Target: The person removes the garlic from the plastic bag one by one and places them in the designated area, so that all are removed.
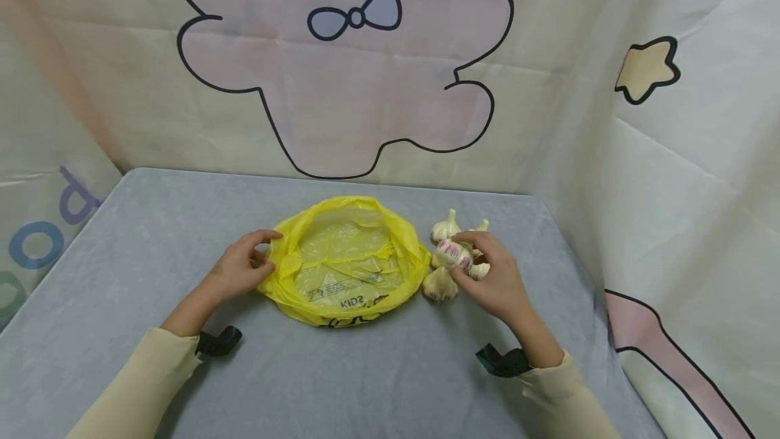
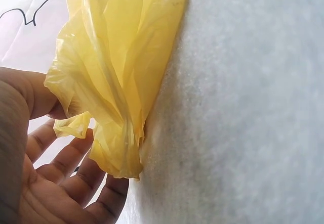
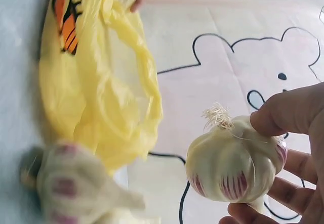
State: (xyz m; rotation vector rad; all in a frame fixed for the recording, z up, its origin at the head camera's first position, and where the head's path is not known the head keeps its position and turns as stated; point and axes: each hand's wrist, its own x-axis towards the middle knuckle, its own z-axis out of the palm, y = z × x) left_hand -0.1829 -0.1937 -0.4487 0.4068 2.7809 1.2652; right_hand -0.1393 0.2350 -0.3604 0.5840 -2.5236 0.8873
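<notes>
A yellow plastic bag [image 1: 286,290] stands on the table with its mouth spread wide toward the head camera. My left hand [image 1: 242,264] pinches the left side of its rim between thumb and fingers; the left wrist view shows the bag's folded edge [image 2: 116,82] there. To the right of the bag, my right hand [image 1: 496,280] grips a garlic bulb [image 3: 233,163], white with purple streaks and a tuft of roots. It is held above several other garlic bulbs [image 1: 440,285], which sit close together by the bag's right side and are partly hidden by the hand.
The grey cloth-covered table [image 1: 365,385] reaches back to a printed curtain [image 1: 548,87] with cartoon shapes. A black strap [image 1: 219,342] is on the left wrist and another black strap [image 1: 504,362] on the right.
</notes>
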